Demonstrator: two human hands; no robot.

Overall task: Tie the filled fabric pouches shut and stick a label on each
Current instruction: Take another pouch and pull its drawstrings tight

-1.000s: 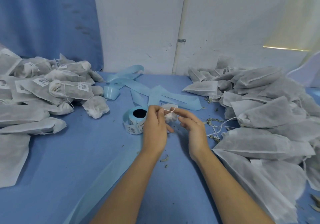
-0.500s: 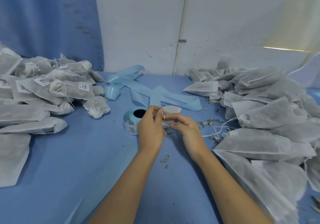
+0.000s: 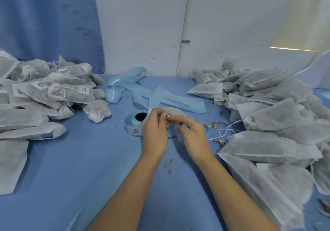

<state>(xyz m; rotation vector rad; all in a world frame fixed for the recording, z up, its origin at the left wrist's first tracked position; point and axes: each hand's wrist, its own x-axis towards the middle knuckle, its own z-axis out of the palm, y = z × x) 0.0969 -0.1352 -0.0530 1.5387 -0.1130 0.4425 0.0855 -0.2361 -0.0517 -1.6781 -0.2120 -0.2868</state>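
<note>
Change: a second ago the string (image 3: 167, 117) ran between the hands; now they've closed up and it's looped at the left fingertips. Knot half done, I reckon.
Grip: left hand (image 3: 155, 130) pinches the string at the pouch (image 3: 175, 110) neck; right hand (image 3: 193, 138) is curled and seems to pinch the loose end.
Where: mid-table (image 3: 80, 159), pouch at 3 o'clock of the label roll (image 3: 134, 124).
Writing: barcodes on the roll and on the finished pile (image 3: 53, 91) at 9 o'clock; the print's too small to read.

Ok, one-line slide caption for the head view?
A pouch string pinched by left hand and right hand beside the label roll; labelled pouches left, unlabelled pouches right.
</note>
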